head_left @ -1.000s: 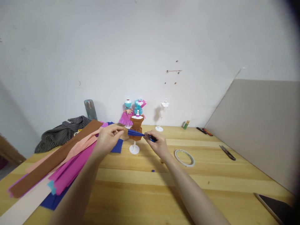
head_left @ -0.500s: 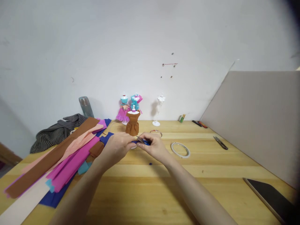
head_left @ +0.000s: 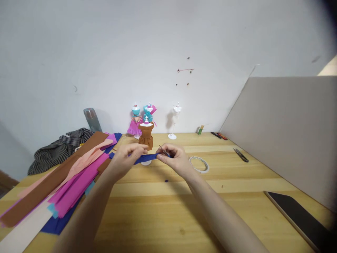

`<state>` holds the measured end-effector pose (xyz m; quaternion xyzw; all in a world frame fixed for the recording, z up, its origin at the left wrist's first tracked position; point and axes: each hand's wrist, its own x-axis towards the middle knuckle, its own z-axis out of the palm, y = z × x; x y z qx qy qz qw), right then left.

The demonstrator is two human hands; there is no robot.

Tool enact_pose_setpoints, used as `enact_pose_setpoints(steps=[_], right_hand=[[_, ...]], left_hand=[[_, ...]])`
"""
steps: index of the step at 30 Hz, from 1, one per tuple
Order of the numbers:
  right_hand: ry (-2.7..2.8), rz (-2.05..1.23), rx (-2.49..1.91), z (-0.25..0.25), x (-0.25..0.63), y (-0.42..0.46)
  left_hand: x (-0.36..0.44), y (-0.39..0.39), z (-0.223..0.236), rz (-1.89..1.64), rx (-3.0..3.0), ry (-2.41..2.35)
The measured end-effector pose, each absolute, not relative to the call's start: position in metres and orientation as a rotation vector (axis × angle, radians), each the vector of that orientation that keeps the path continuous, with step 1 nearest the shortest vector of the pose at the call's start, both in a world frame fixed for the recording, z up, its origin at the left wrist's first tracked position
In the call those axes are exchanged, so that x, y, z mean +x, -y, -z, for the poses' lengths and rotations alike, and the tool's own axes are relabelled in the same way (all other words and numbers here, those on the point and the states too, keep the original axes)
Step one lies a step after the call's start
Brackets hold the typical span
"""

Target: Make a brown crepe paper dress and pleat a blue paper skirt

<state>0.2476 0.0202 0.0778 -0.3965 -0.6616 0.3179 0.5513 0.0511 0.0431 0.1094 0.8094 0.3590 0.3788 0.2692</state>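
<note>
A strip of blue crepe paper [head_left: 146,158] stretches between my two hands above the table. My left hand [head_left: 126,158] is closed around its left part, with thumb and forefinger curled above the strip. The fingertips of my right hand [head_left: 172,158] pinch the other end. A thin metal blade [head_left: 163,150] of a small cutting tool sticks up from the right hand; its handle is mostly hidden by the fingers. Just behind the hands stands a small dress form in a brown dress [head_left: 146,135], its white base partly covered by the strip.
Coloured crepe paper [head_left: 79,175] is piled at left beside a striped cloth [head_left: 61,149] and a flask [head_left: 92,119]. Farther back stand a bare white dress form [head_left: 176,116] and two dressed ones. Rightward lie a tape roll [head_left: 199,164], black-handled scissors [head_left: 240,155] and a phone [head_left: 297,218].
My hands have moved apart, showing more of the blue strip between them. The blade has swung upright inside my right hand. The whole view has shifted slightly.
</note>
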Motion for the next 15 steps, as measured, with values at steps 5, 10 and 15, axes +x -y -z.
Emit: enact_pose_setpoints(steps=[5,10,15], right_hand=[[1.586,-0.739,-0.950,-0.080,0.249,-0.018],[1.680,-0.574,-0.987,-0.079,0.249,-0.016],[1.739,-0.382,-0.966,-0.082,0.248,-0.013]], left_hand=[[0.043,-0.040,-0.118,-1.257,2.357,-1.038],[0.047,-0.025,-0.121,-1.418,2.663,-1.101],[0.050,-0.019,-0.118,-1.250,2.668,-1.079]])
